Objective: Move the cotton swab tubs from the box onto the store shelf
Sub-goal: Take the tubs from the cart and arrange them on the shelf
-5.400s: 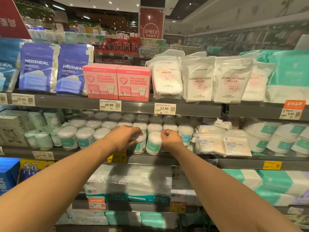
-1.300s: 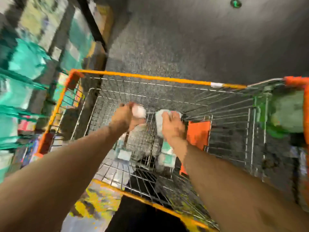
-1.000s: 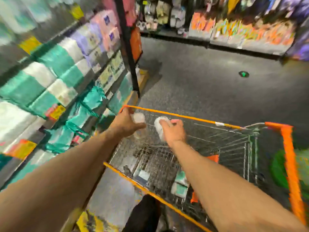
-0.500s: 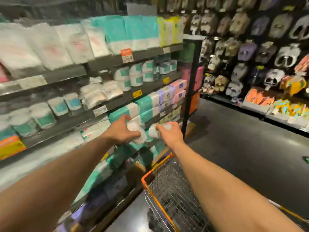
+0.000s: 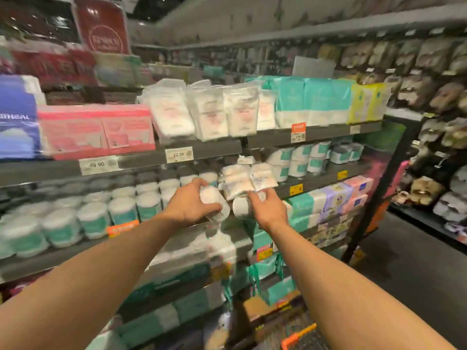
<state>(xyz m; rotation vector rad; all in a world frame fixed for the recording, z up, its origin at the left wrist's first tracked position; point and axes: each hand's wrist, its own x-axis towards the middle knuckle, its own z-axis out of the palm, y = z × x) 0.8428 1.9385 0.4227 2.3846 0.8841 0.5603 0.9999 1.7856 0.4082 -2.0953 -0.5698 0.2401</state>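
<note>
- While before the store shelf (image 5: 50, 260), the left hand (image 5: 188, 207) grips a tilted cotton swab tub (image 5: 214, 201).
- Right hand (image 5: 268, 210) grips a second tub (image 5: 241, 207) beside it.

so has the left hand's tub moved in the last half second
Yes: the tub in the left hand rose from below the shelf edge to above it, beside the stocked tubs.
</note>
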